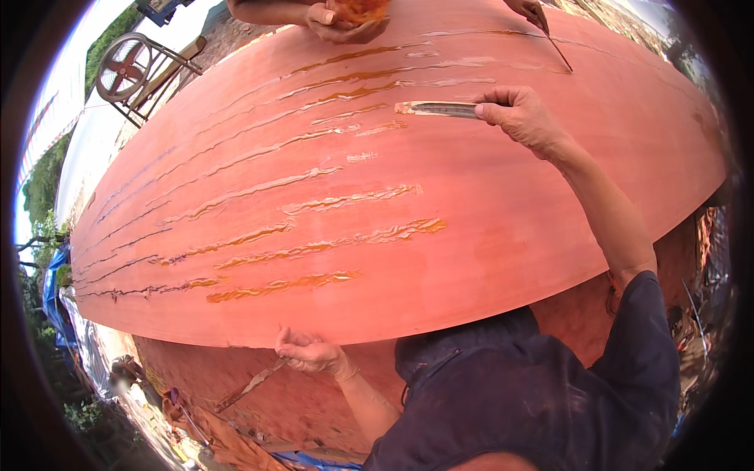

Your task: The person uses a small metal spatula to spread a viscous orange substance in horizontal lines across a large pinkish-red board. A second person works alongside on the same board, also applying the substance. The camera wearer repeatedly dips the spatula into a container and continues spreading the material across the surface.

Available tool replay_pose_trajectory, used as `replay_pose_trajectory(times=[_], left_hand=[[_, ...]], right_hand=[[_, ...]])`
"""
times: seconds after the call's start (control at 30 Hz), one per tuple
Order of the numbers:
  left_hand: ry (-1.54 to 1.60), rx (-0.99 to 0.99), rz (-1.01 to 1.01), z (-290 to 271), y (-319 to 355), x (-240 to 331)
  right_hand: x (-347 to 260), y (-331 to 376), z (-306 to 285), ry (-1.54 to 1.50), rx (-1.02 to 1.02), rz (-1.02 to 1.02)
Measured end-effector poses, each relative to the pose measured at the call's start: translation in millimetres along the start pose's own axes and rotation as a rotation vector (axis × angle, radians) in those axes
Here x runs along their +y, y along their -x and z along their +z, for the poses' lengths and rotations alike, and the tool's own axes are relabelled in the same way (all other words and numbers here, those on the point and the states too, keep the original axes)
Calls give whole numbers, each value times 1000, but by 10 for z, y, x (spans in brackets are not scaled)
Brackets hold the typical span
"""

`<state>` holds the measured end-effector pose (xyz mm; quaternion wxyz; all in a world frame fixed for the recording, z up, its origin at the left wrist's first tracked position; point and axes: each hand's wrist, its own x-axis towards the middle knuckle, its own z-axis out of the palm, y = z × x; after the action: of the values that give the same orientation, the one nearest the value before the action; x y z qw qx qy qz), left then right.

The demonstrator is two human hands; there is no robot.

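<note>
My right hand (522, 118) grips a flat narrow scraper (440, 109) and holds it over a broad, curved, pinkish-red surface (503, 188), like a boat hull. Pale paste clings to the scraper's tip. At the near edge my left hand (310, 352) is closed on a thin, smeared, stick-like tool (255, 382) that slants down and left. Rough streaks of orange-brown putty (330, 243) run lengthwise along the surface, and thin dark seams (126, 267) continue to the left. Across from me, another person's hand (345, 30) cups an orange lump (357, 9).
Another hand (530, 11) at the far edge holds a thin dark stick (559, 53) against the surface. Far left stands a round caged fan (126, 67) on a metal frame. Blue sheeting (55, 294) hangs at the left; brown debris (228, 439) lies below the near edge.
</note>
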<state>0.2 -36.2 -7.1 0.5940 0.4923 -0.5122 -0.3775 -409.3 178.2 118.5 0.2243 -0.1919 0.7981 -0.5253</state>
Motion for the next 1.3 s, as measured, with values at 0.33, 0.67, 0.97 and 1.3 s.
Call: replay_pose_trajectory(times=[0.33, 0.67, 0.97, 1.3], left_hand=[[-117, -22, 16, -17, 1, -14], [-157, -36, 11, -5, -6, 5], [-143, -42, 63, -39, -22, -68], [-166, -48, 63, -50, -27, -67]], right_hand=[[284, -600, 84, 1, -29, 16], [396, -891, 129, -19, 4, -38], [452, -1093, 187, 11, -10, -51], [439, -1184, 362, -13, -45, -91]])
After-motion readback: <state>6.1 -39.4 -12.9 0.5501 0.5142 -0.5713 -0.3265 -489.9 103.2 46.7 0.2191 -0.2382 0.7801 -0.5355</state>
